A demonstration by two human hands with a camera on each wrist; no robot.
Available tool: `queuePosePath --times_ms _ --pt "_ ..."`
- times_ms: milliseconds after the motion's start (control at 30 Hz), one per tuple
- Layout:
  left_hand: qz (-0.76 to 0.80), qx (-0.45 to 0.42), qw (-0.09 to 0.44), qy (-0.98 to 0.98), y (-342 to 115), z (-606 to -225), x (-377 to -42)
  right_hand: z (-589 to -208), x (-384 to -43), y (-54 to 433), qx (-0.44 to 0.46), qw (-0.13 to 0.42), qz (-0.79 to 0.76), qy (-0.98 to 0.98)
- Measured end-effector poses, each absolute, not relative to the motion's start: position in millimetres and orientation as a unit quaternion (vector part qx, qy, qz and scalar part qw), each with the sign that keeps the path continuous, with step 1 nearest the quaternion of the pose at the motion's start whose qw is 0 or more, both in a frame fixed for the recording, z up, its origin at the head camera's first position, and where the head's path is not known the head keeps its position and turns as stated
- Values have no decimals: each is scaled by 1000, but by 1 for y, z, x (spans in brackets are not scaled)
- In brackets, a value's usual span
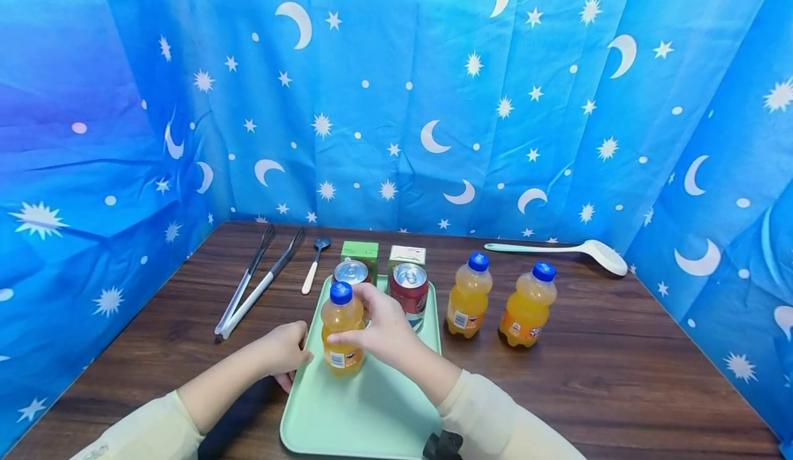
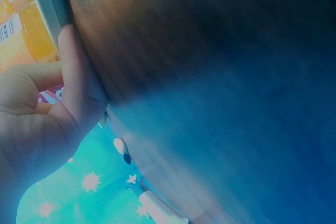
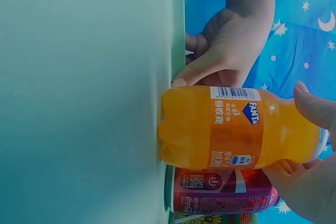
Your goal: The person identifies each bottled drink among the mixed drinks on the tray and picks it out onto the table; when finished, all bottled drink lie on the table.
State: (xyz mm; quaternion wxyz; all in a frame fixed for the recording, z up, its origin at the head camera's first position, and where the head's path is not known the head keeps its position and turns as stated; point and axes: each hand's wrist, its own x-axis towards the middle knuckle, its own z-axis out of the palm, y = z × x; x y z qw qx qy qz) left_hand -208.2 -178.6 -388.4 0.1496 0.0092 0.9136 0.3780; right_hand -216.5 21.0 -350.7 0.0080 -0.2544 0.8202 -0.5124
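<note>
My right hand (image 1: 396, 332) holds an upright bottle of orange Fanta (image 1: 341, 339) with a blue cap, over the left half of a pale green tray (image 1: 365, 415). In the right wrist view, the thumb and fingers wrap the upper part of the bottle, and its base is at the tray's surface. At the tray's left edge, my left hand (image 1: 283, 351) grips the rim, with its thumb on the rim in the right wrist view. Behind the held bottle stand two red cans, a left can (image 1: 350, 271) partly hidden and a right can (image 1: 409, 293).
A green carton (image 1: 361, 251) and a whitish carton (image 1: 407, 254) stand behind the cans. Two more orange bottles, one nearer (image 1: 469, 296) and one farther right (image 1: 528, 307), stand right of the tray. Tongs (image 1: 254, 298) and a small spoon (image 1: 312, 267) lie left; a large spoon (image 1: 604, 255) lies back right.
</note>
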Motion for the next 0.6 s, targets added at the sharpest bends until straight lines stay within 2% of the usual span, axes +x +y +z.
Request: queuePosePath --times_ms 600 --pt "379 12 155 912 -181 -389 -210 -352 -218 21 -260 16 -531 807"
